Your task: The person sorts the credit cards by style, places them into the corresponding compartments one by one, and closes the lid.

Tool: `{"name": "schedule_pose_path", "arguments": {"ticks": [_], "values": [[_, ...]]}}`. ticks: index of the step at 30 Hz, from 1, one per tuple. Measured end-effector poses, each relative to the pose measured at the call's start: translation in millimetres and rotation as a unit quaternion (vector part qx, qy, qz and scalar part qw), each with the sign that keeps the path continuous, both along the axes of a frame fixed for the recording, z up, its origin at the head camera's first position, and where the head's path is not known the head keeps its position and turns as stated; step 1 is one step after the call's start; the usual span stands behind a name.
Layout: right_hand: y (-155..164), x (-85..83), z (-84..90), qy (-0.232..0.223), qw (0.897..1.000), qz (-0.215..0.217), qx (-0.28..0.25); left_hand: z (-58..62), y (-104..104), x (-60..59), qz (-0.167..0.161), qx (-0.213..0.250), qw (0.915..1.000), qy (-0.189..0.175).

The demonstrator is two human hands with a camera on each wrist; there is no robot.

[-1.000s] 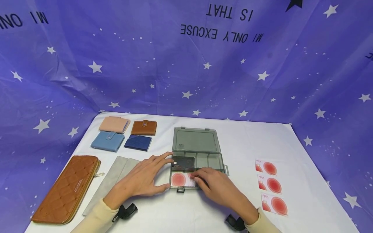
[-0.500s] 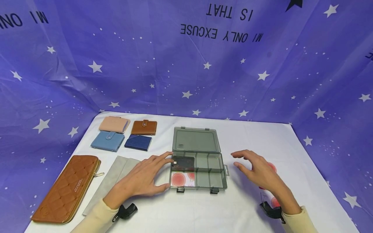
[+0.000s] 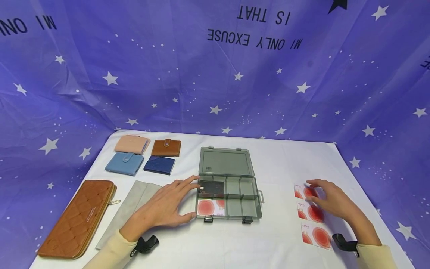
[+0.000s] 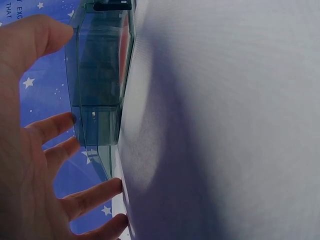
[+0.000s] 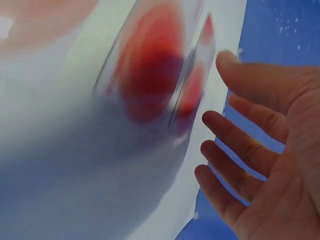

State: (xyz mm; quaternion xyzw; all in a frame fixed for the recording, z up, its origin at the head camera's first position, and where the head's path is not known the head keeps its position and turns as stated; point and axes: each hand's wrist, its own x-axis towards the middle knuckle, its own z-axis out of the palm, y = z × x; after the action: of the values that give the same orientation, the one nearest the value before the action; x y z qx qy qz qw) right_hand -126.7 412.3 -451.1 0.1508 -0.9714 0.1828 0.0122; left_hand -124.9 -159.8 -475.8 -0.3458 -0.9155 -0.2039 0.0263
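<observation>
A smoky clear organizer box (image 3: 250, 213) lies open mid-table, lid (image 3: 226, 161) flat behind it. A black card (image 3: 211, 188) fills its rear left compartment and a white card with a red disc (image 3: 209, 207) its front left one. My left hand (image 3: 167, 203) rests flat against the box's left side (image 4: 97, 80), fingers straight, thumb at the front corner. My right hand (image 3: 330, 200) hovers open over the farthest of three red-disc cards (image 3: 303, 192), with a second card (image 3: 311, 213) and a third (image 3: 316, 235) nearer me. Blurred red discs (image 5: 150, 75) show in the right wrist view.
At the left lie a pink wallet (image 3: 131, 144), a brown wallet (image 3: 166, 147), a light blue wallet (image 3: 124, 163), a navy wallet (image 3: 159, 164), a long quilted brown purse (image 3: 75, 219) and a grey pouch (image 3: 127, 209). A starry purple cloth (image 3: 215, 74) hangs behind the white table (image 3: 282, 164).
My right hand left the red-disc card in the box's front left compartment and swung right to hover over the cards on the table. The left hand stayed put.
</observation>
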Motion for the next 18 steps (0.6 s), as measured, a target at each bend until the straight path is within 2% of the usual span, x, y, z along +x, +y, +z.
{"name": "schedule_pose_path", "arguments": {"ticks": [11,15,18], "values": [[28,-2.6,-13.8,0.021,1.0,0.002,0.006,0.5,1,0.1,0.002,-0.004,1.0,-0.002],[32,-7.6,-15.6,0.005,1.0,0.001,0.001,1.2,0,0.4,0.001,-0.002,1.0,-0.003],[32,-8.1,-14.7,-0.014,1.0,-0.02,-0.003,1.5,1,0.3,0.0,-0.002,1.0,-0.006]]}}
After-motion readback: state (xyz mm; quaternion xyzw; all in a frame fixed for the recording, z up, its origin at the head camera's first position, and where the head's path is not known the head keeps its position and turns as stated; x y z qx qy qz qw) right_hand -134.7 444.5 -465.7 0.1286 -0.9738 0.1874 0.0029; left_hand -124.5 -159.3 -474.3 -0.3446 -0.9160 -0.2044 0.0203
